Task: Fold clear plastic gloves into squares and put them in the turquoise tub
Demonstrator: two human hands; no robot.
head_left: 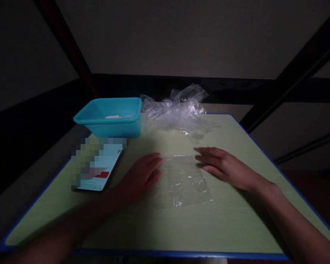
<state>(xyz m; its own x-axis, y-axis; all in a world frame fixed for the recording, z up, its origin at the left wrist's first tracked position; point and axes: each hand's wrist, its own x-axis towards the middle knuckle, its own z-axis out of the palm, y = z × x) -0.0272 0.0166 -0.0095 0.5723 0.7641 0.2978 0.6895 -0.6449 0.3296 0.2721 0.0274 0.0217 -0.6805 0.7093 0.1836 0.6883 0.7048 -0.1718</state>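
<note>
Two bare hands and a clear plastic bag on a pale green table (236, 227) with blue edging. The bag (183, 181) lies flat near the table's middle, its short upper side towards the far edge; laid so, it is presumably within easy reach of both hands. The left hand (143, 174) rests at the bag's left side, fingers loosely bent and thumb apart; the fingertips overlap the film, though whether they press on it cannot be told. The right hand (222, 163) is just beside the bag's upper right side, fingers extended and relaxed, grasping nothing.

A heap of crumpled clear plastic (178, 112) lies along the far edge, probably set back to leave working room. A blue tub (114, 128) stands at the far left corner, with a white object (112, 117) inside, too small to identify. A phone (97, 184) lies screen up by the left edge, below the tub, perhaps so that its display can be seen. Its upper part is pixelated; a red patch and faint lettering show lower down, illegible. No brand or label can be read on the tub or plastic.
</note>
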